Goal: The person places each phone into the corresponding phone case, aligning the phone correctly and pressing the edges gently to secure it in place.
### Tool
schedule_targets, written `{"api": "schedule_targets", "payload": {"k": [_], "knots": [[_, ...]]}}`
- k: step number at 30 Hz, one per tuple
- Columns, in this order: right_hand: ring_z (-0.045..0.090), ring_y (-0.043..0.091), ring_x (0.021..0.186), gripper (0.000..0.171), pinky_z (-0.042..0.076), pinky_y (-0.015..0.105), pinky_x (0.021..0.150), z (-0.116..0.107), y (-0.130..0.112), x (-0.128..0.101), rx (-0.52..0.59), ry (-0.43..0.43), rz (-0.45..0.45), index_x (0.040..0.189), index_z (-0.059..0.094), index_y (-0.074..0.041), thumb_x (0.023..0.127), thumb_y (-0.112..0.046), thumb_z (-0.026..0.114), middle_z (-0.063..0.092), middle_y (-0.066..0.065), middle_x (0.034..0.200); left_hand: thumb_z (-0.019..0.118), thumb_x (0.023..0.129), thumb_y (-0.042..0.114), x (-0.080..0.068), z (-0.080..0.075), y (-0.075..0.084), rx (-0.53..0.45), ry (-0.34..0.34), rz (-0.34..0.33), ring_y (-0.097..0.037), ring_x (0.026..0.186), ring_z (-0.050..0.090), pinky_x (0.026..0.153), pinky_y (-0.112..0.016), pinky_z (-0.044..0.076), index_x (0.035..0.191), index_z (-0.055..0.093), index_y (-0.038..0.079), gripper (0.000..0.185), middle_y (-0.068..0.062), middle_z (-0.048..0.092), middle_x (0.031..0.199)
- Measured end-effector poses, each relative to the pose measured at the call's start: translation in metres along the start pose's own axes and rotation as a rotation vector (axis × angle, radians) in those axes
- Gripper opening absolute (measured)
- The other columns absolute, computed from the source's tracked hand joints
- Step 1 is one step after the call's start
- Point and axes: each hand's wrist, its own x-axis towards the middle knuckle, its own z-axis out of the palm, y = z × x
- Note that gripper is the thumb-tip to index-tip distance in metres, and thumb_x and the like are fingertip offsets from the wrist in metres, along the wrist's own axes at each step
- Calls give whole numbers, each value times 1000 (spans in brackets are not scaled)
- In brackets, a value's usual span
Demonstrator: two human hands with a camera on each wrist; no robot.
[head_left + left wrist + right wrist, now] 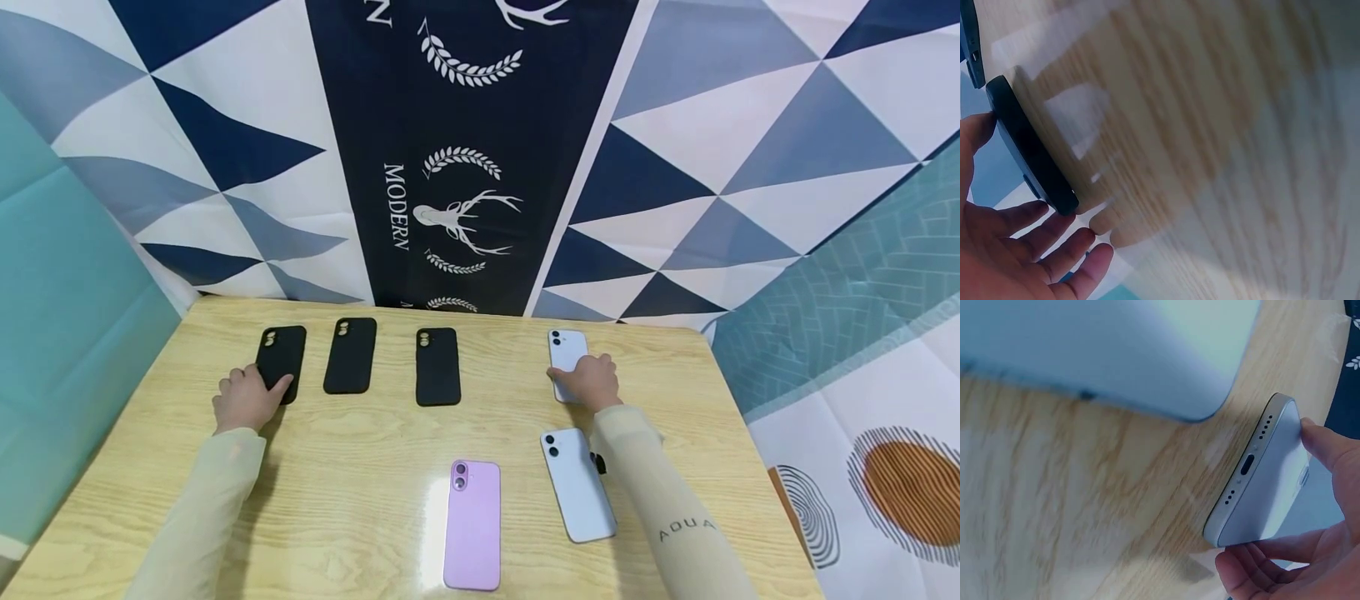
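In the head view my left hand (246, 398) grips a black phone case (283, 354) at the far left of the table. The left wrist view has the thumb on one long edge of that case (1029, 147) and fingertips at the opposite edge. On the right, my right hand (592, 382) holds a small white phone (567, 348) across its width. In the right wrist view this phone (1266, 481) shows its charging port end, with the thumb on one side and the fingers on the other. A larger white phone (577, 487) lies nearer, beside the right forearm.
Two more black phone cases, one upright-looking (350, 356) and another (438, 367), lie in a row right of the held one. A pink phone (472, 525) lies near the front. The wooden table (360, 475) meets a patterned cloth backdrop (247, 150) behind.
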Motion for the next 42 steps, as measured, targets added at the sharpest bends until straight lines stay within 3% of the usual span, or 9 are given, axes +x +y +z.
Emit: {"api": "schedule_targets", "payload": {"k": [4, 10, 16, 23, 27, 32, 42], "knots": [[42, 35, 99, 64, 43, 40, 74, -3, -1, 1, 53, 7, 14, 94, 64, 10, 82, -53, 62, 47, 27, 108, 45, 94, 50, -1, -2, 2, -22, 8, -7, -58, 110, 36, 84, -67, 38, 128, 35, -20, 78, -44, 38, 120], [42, 35, 99, 74, 44, 41, 76, -5, -1, 1, 100, 19, 42, 110, 58, 15, 79, -52, 67, 49, 28, 107, 54, 91, 46, 1, -6, 3, -81, 30, -15, -57, 104, 41, 81, -64, 43, 127, 34, -22, 80, -44, 39, 115], [41, 35, 96, 83, 45, 43, 74, -3, -1, -1, 145, 40, 81, 116, 49, 16, 73, -52, 72, 45, 29, 108, 62, 86, 44, 3, -10, 2, -140, 15, -48, -57, 105, 38, 91, -62, 39, 122, 35, -26, 84, -46, 40, 112], [44, 39, 105, 100, 45, 49, 95, 0, -1, -1, 336, -1, 144, 132, 22, 15, 70, -40, 78, 34, 34, 125, 62, 85, 43, 4, -14, -3, -117, -27, -33, -53, 94, 49, 85, -58, 40, 105, 48, -25, 72, -41, 53, 97], [44, 42, 116, 106, 40, 50, 104, -2, -1, 2, 428, -53, 175, 137, 10, 14, 74, -40, 76, 31, 37, 133, 54, 92, 37, 5, -20, -3, -211, -63, -81, -53, 101, 51, 88, -58, 44, 116, 48, -23, 65, -42, 51, 111], [40, 40, 125, 94, 35, 48, 110, -4, -1, 4, 515, -69, 206, 141, 5, 13, 86, -40, 61, 34, 34, 135, 44, 98, 30, 6, -25, -5, -300, -123, -164, -53, 121, 37, 103, -57, 37, 133, 34, -19, 62, -40, 36, 132], [47, 37, 119, 60, 44, 46, 102, 0, 0, 6, 605, -25, 222, 133, 33, 11, 92, -27, 55, 43, 27, 128, 44, 98, 27, 6, -29, -10, -345, -113, -178, -51, 120, 40, 100, -55, 40, 129, 42, -17, 54, -36, 41, 132]]}}
